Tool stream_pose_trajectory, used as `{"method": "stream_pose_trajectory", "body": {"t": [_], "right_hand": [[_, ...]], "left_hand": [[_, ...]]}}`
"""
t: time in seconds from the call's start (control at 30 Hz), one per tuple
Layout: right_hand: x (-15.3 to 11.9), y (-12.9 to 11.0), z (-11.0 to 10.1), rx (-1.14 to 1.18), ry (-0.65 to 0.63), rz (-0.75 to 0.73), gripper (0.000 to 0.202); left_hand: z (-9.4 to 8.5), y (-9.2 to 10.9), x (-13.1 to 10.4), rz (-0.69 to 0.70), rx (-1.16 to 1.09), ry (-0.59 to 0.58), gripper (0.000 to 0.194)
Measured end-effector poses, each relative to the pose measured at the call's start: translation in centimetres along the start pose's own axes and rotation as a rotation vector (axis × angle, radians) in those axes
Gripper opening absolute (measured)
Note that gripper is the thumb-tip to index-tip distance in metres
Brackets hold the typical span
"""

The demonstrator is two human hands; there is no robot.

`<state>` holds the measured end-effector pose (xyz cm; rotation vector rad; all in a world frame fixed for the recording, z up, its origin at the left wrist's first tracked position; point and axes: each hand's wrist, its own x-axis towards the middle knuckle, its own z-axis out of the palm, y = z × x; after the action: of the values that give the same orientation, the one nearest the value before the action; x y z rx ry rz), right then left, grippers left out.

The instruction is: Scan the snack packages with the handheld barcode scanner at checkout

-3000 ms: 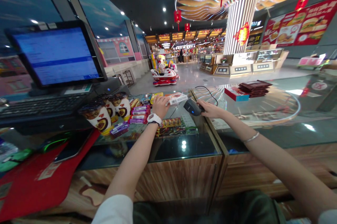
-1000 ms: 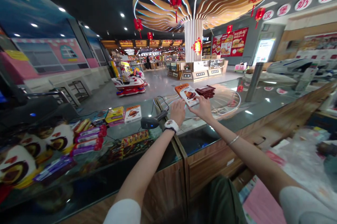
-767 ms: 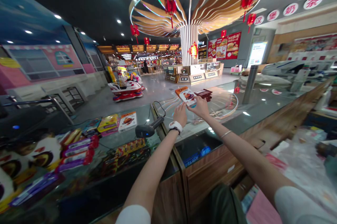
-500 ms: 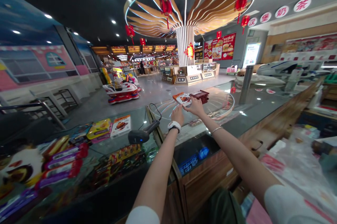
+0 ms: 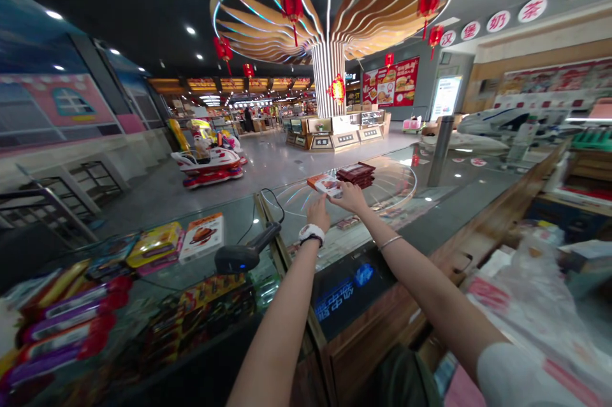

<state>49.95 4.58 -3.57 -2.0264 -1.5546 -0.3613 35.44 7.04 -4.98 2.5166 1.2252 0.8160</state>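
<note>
A small orange-and-white snack box [image 5: 324, 184] lies almost flat over the glass counter, with a dark round treat pictured on it. My right hand [image 5: 352, 198] grips its right side, fingers bent over the edge. At the near edge, the fingers of my left hand [image 5: 317, 214] are closed against the same box, their tips partly hidden. Just behind the right hand sits a stack of dark red flat packs [image 5: 356, 173]. A black barcode scanner [image 5: 243, 256] rests to the left of my left hand, its cable curling behind.
Another orange-and-white box [image 5: 203, 236] and yellow packs [image 5: 157, 244] lie on the left counter. Purple-and-red snack packs [image 5: 71, 318] are nearer. A metal post [image 5: 440, 152] rises from the right counter. Plastic bags [image 5: 535, 292] lie at the right.
The view has turned slightly right, so the scene sits a little further left. Both hands remain at the snack box, with little visible movement relative to it.
</note>
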Motion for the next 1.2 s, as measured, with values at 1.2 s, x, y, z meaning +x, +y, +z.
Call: {"method": "stream_pose_trajectory", "body": {"t": [1.2], "right_hand": [[-1.1, 1.1, 0.3, -0.09, -0.197, -0.068, 0.076]], "left_hand": [[0.6, -0.2, 0.0, 0.089, -0.056, -0.101, 0.078]]}}
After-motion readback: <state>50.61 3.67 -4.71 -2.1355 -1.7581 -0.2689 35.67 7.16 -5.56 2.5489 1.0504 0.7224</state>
